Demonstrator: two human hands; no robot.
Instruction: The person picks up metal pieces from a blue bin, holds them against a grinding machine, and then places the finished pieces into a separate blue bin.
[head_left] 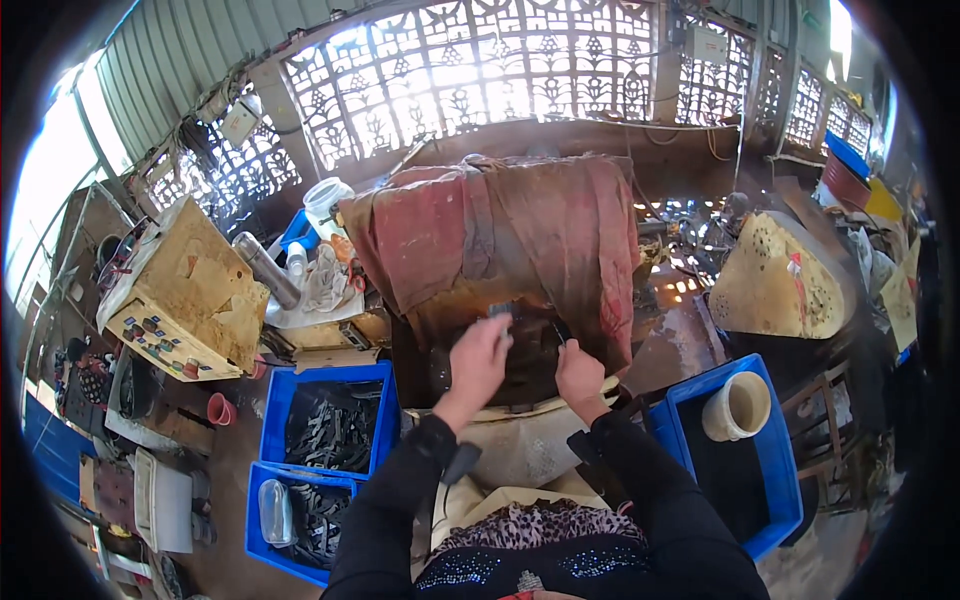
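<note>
In front of me, at the opening under a draped reddish-brown cloth [420,235], both hands are at work. My left hand [478,362] is slightly blurred, its fingers closed at a small grey flat piece [500,311]; its kind is not clear. To its right, my right hand [580,374] pinches a thin dark strip [560,333] that points up and away from me. The two hands are apart. Behind them the inside of the covered stand is dark, and its details are hidden.
Two blue crates [268,425] of dark metal-looking pieces stand at my left. At my right, a blue bin [790,500] holds a whitish bucket [737,407]. A worn wooden box [205,290] and a steel flask [266,270] are left of the cloth; a yellowish, pitted block [775,285] is at right.
</note>
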